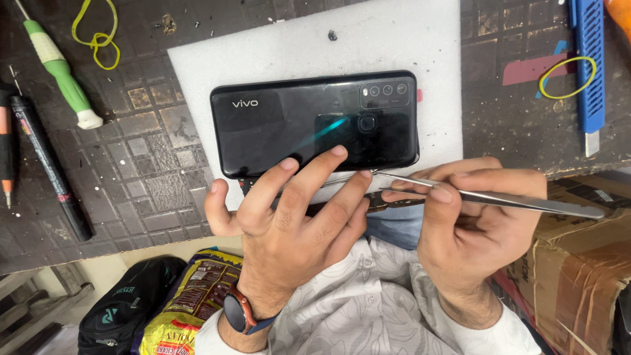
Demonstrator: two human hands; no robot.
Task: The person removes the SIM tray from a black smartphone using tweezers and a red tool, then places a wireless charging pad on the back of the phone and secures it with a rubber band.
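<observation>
The left hand (289,210) presses flat on the black phone (314,121); the right hand (470,217) pinches metal tweezers (486,197), best kept shallow along the edge.

Left hand (289,210) sits at lower centre, fingers spread and extended toward the top of the frame, wrist bent. Right hand (470,217), lower right, has its fingers curled in a pinch.

A glossy black phone (314,123) is laid back-up, flat, under the left fingertips. Slim steel tweezers (486,197) are pinched in the right hand, tips at the phone's near edge.
</observation>
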